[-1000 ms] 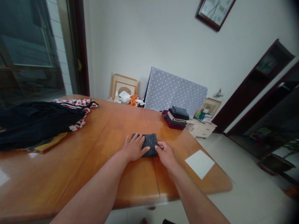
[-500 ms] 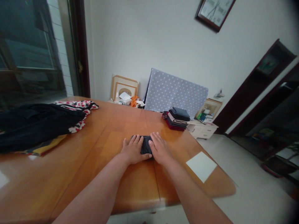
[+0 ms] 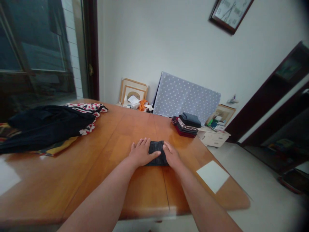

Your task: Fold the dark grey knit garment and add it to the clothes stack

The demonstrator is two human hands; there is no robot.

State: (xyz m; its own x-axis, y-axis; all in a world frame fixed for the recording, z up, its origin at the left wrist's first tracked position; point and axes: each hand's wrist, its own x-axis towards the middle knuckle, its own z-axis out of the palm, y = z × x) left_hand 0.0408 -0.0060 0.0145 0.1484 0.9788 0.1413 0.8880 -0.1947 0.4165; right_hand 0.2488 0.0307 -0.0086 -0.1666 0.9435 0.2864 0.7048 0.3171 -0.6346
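Note:
A small folded dark garment (image 3: 155,147) with a faint streaky pattern lies flat on the wooden table in front of me. My left hand (image 3: 142,153) rests palm down over its left part, fingers stretched and thumb reaching across the cloth. At the right edge, my right hand (image 3: 171,155) has its fingers bent around the border of the cloth, thumb on top. Part of the garment is hidden under both hands.
A stack of folded clothes (image 3: 187,125) stands near the table's far right. Loose dark clothes (image 3: 53,127) are heaped at the left. A white square sheet (image 3: 213,176) lies near the right edge of the table (image 3: 116,180). Behind stands a polka-dot cloth cover (image 3: 185,95).
My right hand has gone from lying flat to bending its fingers at the garment's right edge. More of the cloth shows between my hands. The view has shifted slightly left.

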